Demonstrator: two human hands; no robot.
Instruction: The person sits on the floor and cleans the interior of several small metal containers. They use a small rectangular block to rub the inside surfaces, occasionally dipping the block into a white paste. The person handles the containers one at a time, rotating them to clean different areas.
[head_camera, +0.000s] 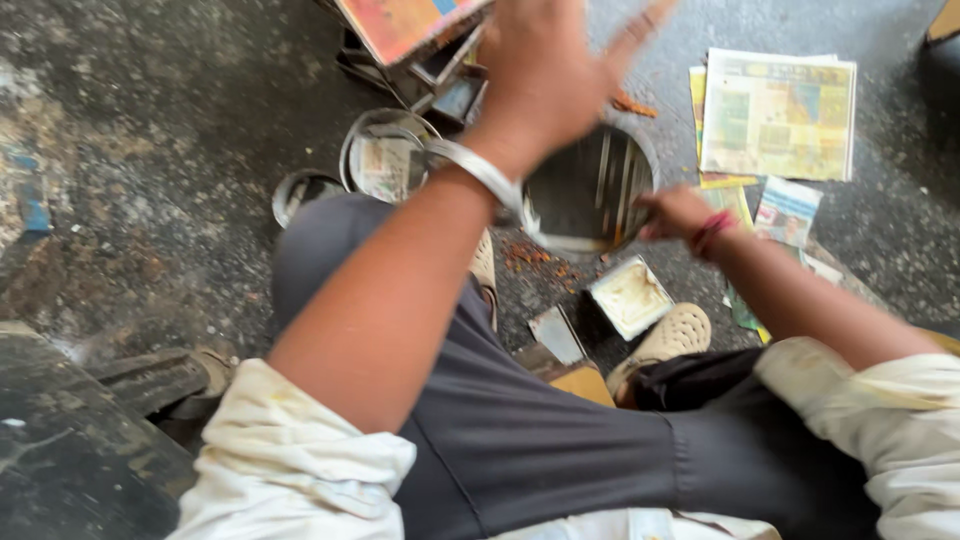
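My left hand is raised above the floor, blurred, with fingers spread and nothing in it; a silver bangle sits on its wrist. Below it stands a round metal tin with upright strips inside. My right hand, a red thread on its wrist, grips the tin's right rim. I sit low in dark trousers, with my knees on either side of the tin.
Folded newspapers lie at the upper right. Two round metal lids rest to the left of the tin. A small square tray of white paste and a flat metal blade lie by my sandal. Stacked metal trays sit at the top.
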